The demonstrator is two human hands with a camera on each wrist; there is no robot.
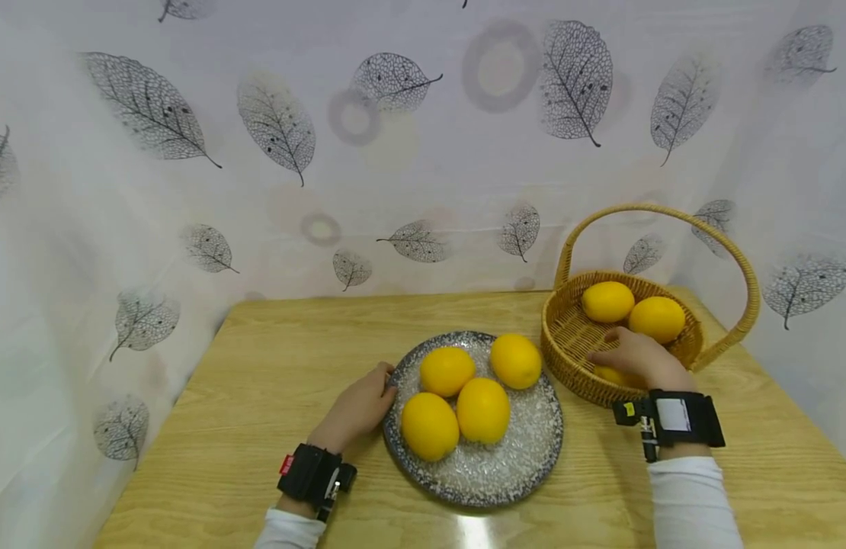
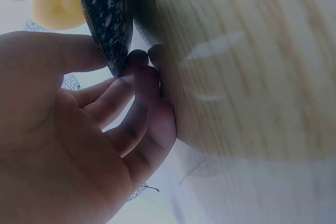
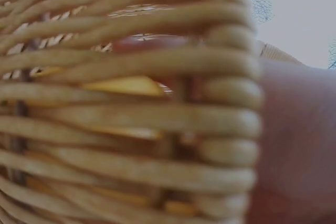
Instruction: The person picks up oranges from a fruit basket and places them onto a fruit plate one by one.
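At the left rim of a speckled grey plate [image 1: 522, 457], my left hand [image 1: 357, 410] pinches the edge, the thumb above and fingers below in the left wrist view. On the plate lie several yellow lemons [image 1: 483, 410]. My right hand [image 1: 642, 360] reaches over the near rim of a wicker basket [image 1: 563, 370] and grips a lemon [image 1: 610, 374] inside, mostly covered by the hand. Two more lemons, one at the back [image 1: 608, 302] and one to its right [image 1: 657, 319], sit in the basket. Wicker weave hides most of the fingers in the right wrist view.
A tall arched handle [image 1: 670, 212] rises over the basket. Everything stands on a light wooden table [image 1: 258, 381]. A pale leaf-patterned curtain [image 1: 423, 168] hangs behind the table and along its sides.
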